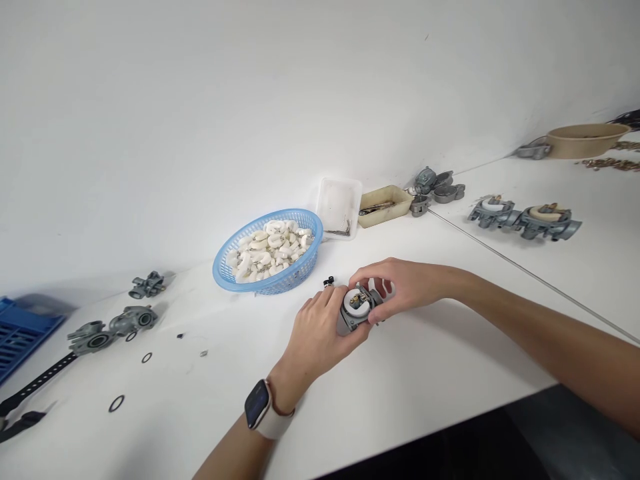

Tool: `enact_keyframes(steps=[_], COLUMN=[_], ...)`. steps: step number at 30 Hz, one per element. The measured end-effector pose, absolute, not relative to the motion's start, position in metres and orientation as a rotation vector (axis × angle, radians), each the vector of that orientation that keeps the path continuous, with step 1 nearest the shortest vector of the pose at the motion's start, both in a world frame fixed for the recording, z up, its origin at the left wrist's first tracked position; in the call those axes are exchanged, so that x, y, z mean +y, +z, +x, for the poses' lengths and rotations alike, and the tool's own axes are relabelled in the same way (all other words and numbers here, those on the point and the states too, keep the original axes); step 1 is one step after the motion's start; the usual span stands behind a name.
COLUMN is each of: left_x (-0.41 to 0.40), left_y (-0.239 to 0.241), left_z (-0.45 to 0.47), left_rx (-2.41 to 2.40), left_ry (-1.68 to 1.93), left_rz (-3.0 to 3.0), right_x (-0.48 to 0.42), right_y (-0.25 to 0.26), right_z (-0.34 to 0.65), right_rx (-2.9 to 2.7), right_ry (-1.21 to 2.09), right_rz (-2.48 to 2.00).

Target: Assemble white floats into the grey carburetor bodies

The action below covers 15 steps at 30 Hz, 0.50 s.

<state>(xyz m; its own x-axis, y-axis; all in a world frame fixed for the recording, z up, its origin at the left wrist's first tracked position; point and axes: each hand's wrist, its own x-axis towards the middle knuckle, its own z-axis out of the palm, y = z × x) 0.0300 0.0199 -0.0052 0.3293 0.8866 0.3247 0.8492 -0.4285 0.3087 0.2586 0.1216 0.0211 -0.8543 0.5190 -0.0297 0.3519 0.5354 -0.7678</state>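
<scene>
Both hands work at the middle of the counter (425, 373). The left hand (320, 333), a watch (260, 405) on its wrist, grips a grey carburettor (354, 312) from the near side. The right hand (400, 285) closes on the carburettor's far side, with a white float (384, 289) pinched in its fingers at the top opening. The carburettor sits low, at or just above the surface; contact cannot be determined. A small black part (329, 282) lies just beyond it. Behind that is a blue basket (219, 270) of white floats. Three more grey bodies (113, 325) and black rings (117, 403) lie to the left.
</scene>
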Motion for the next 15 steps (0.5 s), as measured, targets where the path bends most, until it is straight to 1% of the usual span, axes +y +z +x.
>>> enact_keyframes(steps=[15], left_x=[0.0195], left_y=[-0.0042], left_z=[0.0307], left_rx=[1.630], left_ry=[0.674], left_rz=[2.498], right_x=[0.1193], right_y=[0.0252], right_z=[0.2583], right_rx=[-2.591], right_ry=[1.205], right_rz=[-0.765])
